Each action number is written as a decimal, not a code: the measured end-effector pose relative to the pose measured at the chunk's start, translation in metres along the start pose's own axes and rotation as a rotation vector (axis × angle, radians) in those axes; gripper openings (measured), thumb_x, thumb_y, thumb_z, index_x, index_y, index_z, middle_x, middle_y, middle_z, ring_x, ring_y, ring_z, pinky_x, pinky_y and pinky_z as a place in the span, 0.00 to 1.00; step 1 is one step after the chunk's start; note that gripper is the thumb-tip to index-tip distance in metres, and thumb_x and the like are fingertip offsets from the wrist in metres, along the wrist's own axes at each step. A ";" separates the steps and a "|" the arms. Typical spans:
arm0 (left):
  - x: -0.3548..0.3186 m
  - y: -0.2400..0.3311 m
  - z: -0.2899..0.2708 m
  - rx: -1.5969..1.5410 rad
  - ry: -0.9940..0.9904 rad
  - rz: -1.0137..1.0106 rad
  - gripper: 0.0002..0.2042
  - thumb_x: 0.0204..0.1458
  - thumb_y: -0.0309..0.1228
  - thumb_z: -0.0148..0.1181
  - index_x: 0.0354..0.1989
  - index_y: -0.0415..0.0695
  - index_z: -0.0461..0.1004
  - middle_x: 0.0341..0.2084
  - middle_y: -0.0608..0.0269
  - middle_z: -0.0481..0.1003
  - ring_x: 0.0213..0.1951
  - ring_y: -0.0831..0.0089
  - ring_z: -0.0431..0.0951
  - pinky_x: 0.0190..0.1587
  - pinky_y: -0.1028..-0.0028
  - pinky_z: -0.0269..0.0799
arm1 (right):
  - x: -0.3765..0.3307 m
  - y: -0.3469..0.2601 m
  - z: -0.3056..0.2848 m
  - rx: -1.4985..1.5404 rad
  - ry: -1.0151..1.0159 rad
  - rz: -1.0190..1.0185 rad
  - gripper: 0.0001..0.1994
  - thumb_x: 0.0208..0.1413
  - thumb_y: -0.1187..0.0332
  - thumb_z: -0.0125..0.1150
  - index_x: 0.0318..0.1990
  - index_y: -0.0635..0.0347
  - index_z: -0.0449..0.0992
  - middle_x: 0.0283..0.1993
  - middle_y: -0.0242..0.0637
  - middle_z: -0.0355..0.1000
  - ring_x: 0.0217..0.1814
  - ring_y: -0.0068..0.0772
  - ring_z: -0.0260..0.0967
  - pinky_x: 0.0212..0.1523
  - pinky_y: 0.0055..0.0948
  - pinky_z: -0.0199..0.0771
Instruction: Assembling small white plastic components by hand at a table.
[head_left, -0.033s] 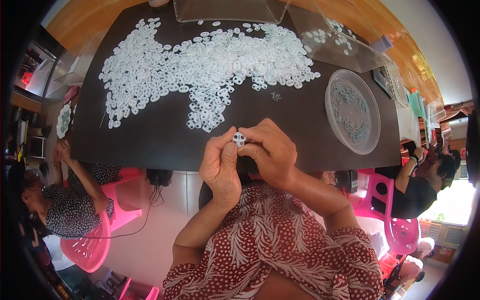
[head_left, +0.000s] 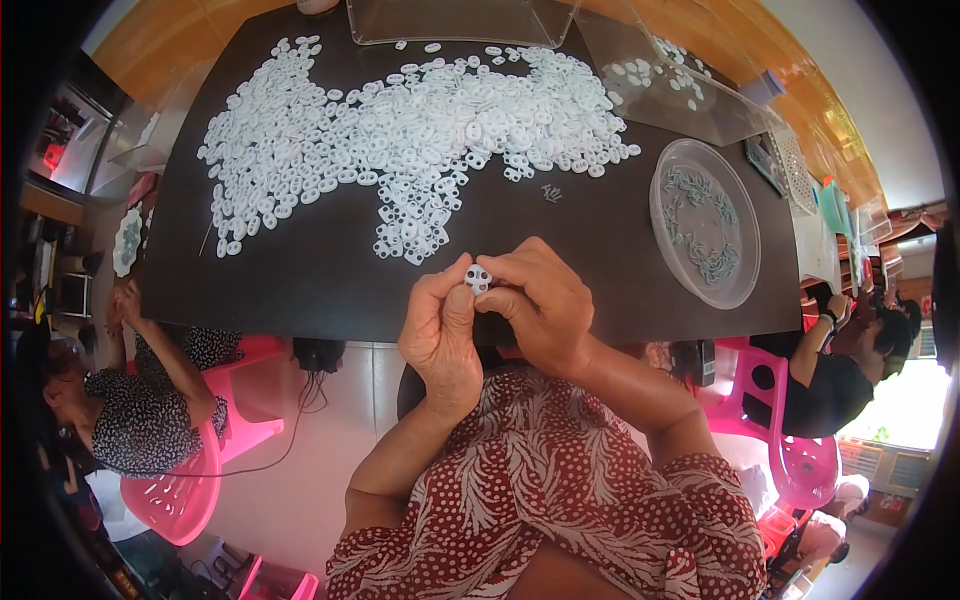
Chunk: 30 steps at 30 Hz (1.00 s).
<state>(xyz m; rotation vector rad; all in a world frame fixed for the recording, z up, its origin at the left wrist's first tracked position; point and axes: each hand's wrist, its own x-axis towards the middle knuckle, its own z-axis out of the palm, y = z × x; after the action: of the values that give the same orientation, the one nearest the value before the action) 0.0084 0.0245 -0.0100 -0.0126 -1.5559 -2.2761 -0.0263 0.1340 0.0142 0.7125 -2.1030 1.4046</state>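
We judge the likeliest mishap to be a slip, for the small white piece [head_left: 479, 279] is held only by its margins, in front of the person, where the tips of the left hand [head_left: 440, 340] and the right hand [head_left: 550, 310] meet. If one thumb pressed harder than the other, we think the piece could tilt or spring out. Both hands appear above the near edge of the dark surface [head_left: 290, 285], so a dropped piece might fall toward the floor. If it bounced ahead of the hands instead, it could be lost among the holed white pieces [head_left: 412, 215] just beyond the left hand, which look much alike, or in the wide white heap [head_left: 430, 120] farther out. A careless reach by the right hand could scatter the loose grey slivers [head_left: 551, 193] ahead of it, or knock the round clear tub [head_left: 738, 294] well off to its right, where more slivers lie.

As for the hands, we see the left one pinching the piece's left side, thumb in front and forefinger curled to meet it, the rest folded in. The right one pinches the opposite side with thumb and forefinger, its other fingers bent. Neither is spread. Whether anything else is tucked inside either palm, we cannot tell.
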 end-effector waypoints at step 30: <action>0.004 0.007 -0.004 0.046 -0.025 0.031 0.09 0.59 0.27 0.53 0.43 0.34 0.74 0.29 0.68 0.68 0.26 0.83 0.65 0.29 0.84 0.64 | -0.005 -0.008 0.002 -0.033 -0.051 0.010 0.16 0.43 0.81 0.62 0.44 0.67 0.74 0.30 0.38 0.73 0.29 0.35 0.66 0.29 0.28 0.67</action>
<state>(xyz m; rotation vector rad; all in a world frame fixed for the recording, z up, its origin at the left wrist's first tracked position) 0.0074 0.0172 -0.0040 -0.0530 -1.6094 -2.2234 -0.0172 0.1303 0.0156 0.7327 -2.1667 1.3675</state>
